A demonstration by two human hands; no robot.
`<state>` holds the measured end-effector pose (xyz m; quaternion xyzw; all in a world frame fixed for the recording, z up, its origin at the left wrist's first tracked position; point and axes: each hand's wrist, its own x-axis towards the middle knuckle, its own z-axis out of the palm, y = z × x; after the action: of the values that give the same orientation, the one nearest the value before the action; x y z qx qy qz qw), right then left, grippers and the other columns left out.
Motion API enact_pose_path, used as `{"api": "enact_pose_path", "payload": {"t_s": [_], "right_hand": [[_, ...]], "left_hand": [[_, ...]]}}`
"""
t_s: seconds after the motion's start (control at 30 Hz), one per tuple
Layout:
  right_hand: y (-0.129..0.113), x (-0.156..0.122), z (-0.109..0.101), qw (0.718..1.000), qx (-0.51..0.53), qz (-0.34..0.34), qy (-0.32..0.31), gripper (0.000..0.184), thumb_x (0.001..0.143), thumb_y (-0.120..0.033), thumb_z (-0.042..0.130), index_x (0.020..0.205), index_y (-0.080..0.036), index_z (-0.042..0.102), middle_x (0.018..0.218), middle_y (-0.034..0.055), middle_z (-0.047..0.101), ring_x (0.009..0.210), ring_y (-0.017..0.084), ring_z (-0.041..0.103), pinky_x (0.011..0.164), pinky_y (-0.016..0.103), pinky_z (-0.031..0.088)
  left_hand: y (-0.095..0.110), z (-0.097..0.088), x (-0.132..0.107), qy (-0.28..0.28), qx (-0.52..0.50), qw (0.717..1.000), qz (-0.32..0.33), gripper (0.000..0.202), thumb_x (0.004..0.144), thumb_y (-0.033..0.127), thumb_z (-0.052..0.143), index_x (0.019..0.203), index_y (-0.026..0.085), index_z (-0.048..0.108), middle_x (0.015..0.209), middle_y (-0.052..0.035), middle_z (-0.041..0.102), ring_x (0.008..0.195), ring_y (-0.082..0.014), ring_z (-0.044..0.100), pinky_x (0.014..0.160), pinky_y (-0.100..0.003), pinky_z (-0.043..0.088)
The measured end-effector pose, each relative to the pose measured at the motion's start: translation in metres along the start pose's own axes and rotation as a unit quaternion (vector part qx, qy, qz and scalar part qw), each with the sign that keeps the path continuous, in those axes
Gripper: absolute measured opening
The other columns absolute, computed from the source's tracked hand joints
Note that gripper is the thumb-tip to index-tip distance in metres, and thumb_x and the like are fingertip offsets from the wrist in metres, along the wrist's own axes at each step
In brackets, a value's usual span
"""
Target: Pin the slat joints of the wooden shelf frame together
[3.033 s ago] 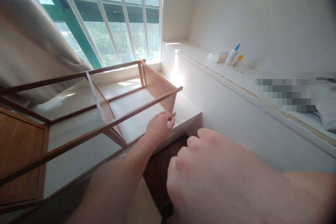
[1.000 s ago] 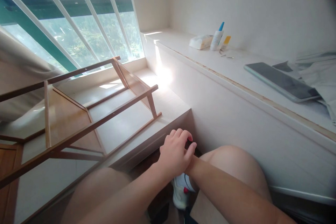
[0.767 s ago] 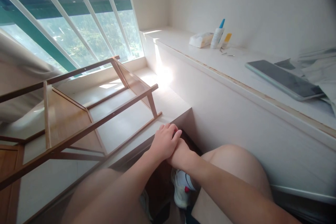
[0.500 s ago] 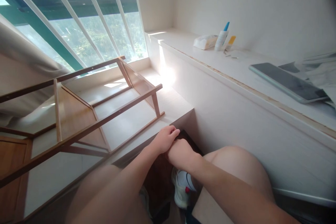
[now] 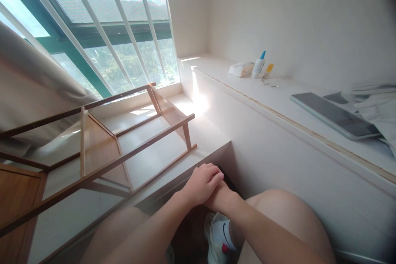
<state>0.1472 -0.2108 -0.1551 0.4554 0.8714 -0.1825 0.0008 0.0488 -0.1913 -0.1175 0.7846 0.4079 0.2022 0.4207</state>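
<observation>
My left hand [image 5: 200, 182] lies over my right hand [image 5: 221, 199] just in front of the edge of the white platform [image 5: 213, 148]. Its fingers are curled together around the right wrist. The right hand's fingers are hidden beneath it, and the right forearm comes in from the lower right across my bare knee [image 5: 278, 218]. A light wooden rack frame [image 5: 133, 142] lies on its side on the platform, its nearest leg a short way beyond my left hand. Neither hand touches it.
On the higher white ledge to the right lie a tablet [image 5: 335, 115], grey cloth [image 5: 375, 105], two small bottles [image 5: 259, 65] and a tissue pack [image 5: 240, 69]. A barred window [image 5: 123, 37] and curtain [image 5: 34, 86] are on the left. My white shoe [image 5: 216, 235] shows below.
Three seconds ago my left hand touched the rack's leg and my right fist was close to the camera. Both hands then dropped together at the platform edge; the view has tilted up.
</observation>
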Motion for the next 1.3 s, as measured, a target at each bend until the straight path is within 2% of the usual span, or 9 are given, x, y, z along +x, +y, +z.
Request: {"api": "enact_pose_path", "payload": {"t_s": [0.1, 0.23, 0.3, 0.37, 0.47, 0.63, 0.73, 0.9, 1.3], "right_hand": [[0.012, 0.003, -0.012, 0.999, -0.015, 0.038, -0.031, 0.027, 0.09, -0.02, 0.048, 0.103, -0.017, 0.072, 0.101, 0.014, 0.073, 0.087, 0.026, 0.069, 0.074, 0.034, 0.05], [0.031, 0.002, -0.036, 0.989, -0.016, 0.147, 0.014, 0.035, 0.096, -0.031, 0.04, 0.084, -0.019, 0.071, 0.086, 0.0123, 0.073, 0.075, 0.027, 0.069, 0.064, 0.032, 0.044], [0.038, 0.0, -0.046, 0.983, 0.0, 0.175, 0.05, 0.035, 0.097, -0.034, 0.04, 0.082, -0.02, 0.069, 0.085, 0.0096, 0.073, 0.076, 0.024, 0.069, 0.062, 0.029, 0.039], [0.043, -0.001, -0.055, 0.98, 0.022, 0.178, 0.092, 0.036, 0.098, -0.036, 0.039, 0.079, -0.02, 0.065, 0.081, 0.0068, 0.072, 0.074, 0.02, 0.066, 0.06, 0.027, 0.033], [0.044, -0.004, -0.065, 0.969, 0.049, 0.159, 0.18, 0.037, 0.1, -0.036, 0.039, 0.073, -0.02, 0.059, 0.071, 0.0023, 0.067, 0.066, 0.016, 0.06, 0.058, 0.027, 0.027], [0.036, 0.001, -0.093, 0.937, 0.056, 0.059, 0.34, 0.036, 0.1, -0.033, 0.042, 0.068, -0.02, 0.05, 0.063, -0.0017, 0.058, 0.058, 0.012, 0.047, 0.061, 0.026, 0.028], [0.034, 0.01, -0.115, 0.915, 0.026, 0.01, 0.401, 0.035, 0.1, -0.03, 0.043, 0.067, -0.02, 0.048, 0.063, -0.0014, 0.056, 0.058, 0.012, 0.045, 0.061, 0.026, 0.028], [0.037, 0.027, -0.133, 0.902, 0.003, -0.02, 0.431, 0.033, 0.099, -0.028, 0.045, 0.067, -0.02, 0.049, 0.063, -0.0015, 0.056, 0.058, 0.011, 0.044, 0.06, 0.026, 0.028], [0.044, 0.036, -0.12, 0.901, 0.026, -0.024, 0.432, 0.035, 0.1, -0.029, 0.045, 0.067, -0.019, 0.048, 0.064, -0.0014, 0.054, 0.058, 0.011, 0.042, 0.06, 0.026, 0.028]], "left_hand": [[-0.006, -0.009, 0.001, 0.116, 0.019, 0.993, -0.001, 0.025, 0.096, 0.034, 0.041, 0.086, 0.022, 0.06, 0.09, -0.0032, 0.061, 0.088, -0.0186, 0.055, 0.078, -0.032, 0.043], [-0.029, -0.029, 0.01, 0.331, -0.015, 0.942, -0.06, 0.016, 0.091, 0.028, 0.05, 0.105, 0.022, 0.054, 0.108, -0.0057, 0.058, 0.098, -0.02, 0.055, 0.073, -0.031, 0.044], [-0.04, -0.04, 0.015, 0.384, -0.038, 0.919, -0.088, 0.027, 0.087, 0.028, 0.055, 0.113, 0.022, 0.05, 0.12, -0.0078, 0.054, 0.107, -0.0217, 0.053, 0.076, -0.032, 0.045], [-0.047, -0.048, 0.02, 0.379, -0.077, 0.917, -0.102, 0.038, 0.085, 0.029, 0.058, 0.121, 0.022, 0.046, 0.131, -0.0095, 0.049, 0.117, -0.0234, 0.049, 0.081, -0.034, 0.046], [-0.051, -0.052, 0.024, 0.331, -0.132, 0.929, -0.094, 0.045, 0.084, 0.03, 0.06, 0.126, 0.022, 0.044, 0.135, -0.0099, 0.05, 0.124, -0.0243, 0.048, 0.087, -0.036, 0.046], [-0.051, -0.049, 0.027, 0.275, -0.176, 0.943, -0.058, 0.048, 0.085, 0.03, 0.059, 0.131, 0.024, 0.044, 0.134, -0.0079, 0.054, 0.127, -0.0234, 0.048, 0.091, -0.036, 0.048], [-0.053, -0.052, 0.028, 0.267, -0.19, 0.943, -0.06, 0.048, 0.085, 0.031, 0.06, 0.131, 0.025, 0.046, 0.136, -0.0072, 0.053, 0.13, -0.0239, 0.046, 0.095, -0.038, 0.047], [-0.057, -0.062, 0.033, 0.253, -0.188, 0.947, -0.065, 0.044, 0.083, 0.029, 0.061, 0.125, 0.023, 0.052, 0.133, -0.0078, 0.057, 0.127, -0.0248, 0.049, 0.097, -0.041, 0.046], [-0.054, -0.058, 0.033, 0.248, -0.153, 0.954, -0.07, 0.044, 0.084, 0.029, 0.06, 0.127, 0.025, 0.053, 0.131, -0.0079, 0.059, 0.125, -0.0267, 0.05, 0.086, -0.037, 0.047]]}}
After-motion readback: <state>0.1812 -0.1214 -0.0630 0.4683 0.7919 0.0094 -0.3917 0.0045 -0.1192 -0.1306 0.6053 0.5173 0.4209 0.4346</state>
